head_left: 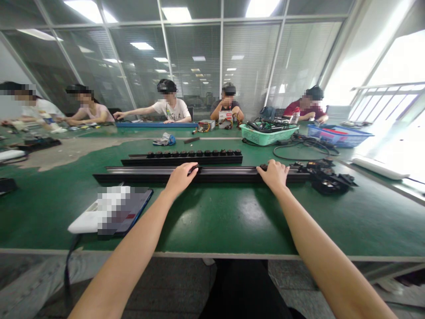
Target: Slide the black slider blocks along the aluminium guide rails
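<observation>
A long black rail (229,175) lies crosswise on the green table in front of me. My left hand (182,176) is closed on a small black part in the rail's channel, left of its middle. Farther right, my right hand (275,173) has its thumb and fingers around another small black part (263,167) at the channel. Behind lies a shorter black rail (182,161) with a row of several round black parts. At the right end of the long rail is a pile of black parts (332,179).
A phone-like device (136,212) with a white item lies front left. Beyond the rails are a blue-grey cloth (165,139), a green basket (265,136) of cables and a blue basket (341,135). Several people sit across the table. A white bar (378,168) lies at right.
</observation>
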Demonstrator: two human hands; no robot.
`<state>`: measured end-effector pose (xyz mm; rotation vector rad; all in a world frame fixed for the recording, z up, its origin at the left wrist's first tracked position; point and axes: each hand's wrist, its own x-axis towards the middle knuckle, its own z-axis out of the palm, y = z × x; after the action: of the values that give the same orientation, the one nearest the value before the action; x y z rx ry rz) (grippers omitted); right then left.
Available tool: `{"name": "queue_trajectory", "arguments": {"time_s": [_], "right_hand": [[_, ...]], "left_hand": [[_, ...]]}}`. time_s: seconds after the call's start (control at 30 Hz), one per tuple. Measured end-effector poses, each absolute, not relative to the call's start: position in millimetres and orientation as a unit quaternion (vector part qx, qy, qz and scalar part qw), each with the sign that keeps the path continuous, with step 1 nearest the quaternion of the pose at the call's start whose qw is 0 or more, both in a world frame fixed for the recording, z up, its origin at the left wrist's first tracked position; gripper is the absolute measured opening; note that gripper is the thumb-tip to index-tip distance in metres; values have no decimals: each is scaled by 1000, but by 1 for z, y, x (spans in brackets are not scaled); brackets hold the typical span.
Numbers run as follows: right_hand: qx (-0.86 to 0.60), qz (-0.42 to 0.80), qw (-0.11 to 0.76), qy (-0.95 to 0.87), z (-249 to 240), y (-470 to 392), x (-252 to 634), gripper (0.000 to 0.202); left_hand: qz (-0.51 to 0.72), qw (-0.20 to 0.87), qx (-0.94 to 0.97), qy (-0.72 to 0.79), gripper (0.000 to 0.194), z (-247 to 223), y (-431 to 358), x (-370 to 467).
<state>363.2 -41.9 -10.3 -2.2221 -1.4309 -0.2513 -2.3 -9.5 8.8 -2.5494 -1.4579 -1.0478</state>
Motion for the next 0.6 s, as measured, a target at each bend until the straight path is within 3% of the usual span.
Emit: {"name": "queue_trajectory", "arguments": {"time_s": [0.6], "right_hand": [[-831, -61, 212, -511, -6, -44, 370, 44]], "left_hand": [[-340, 13, -819, -463, 36, 8, -9, -3]]}}
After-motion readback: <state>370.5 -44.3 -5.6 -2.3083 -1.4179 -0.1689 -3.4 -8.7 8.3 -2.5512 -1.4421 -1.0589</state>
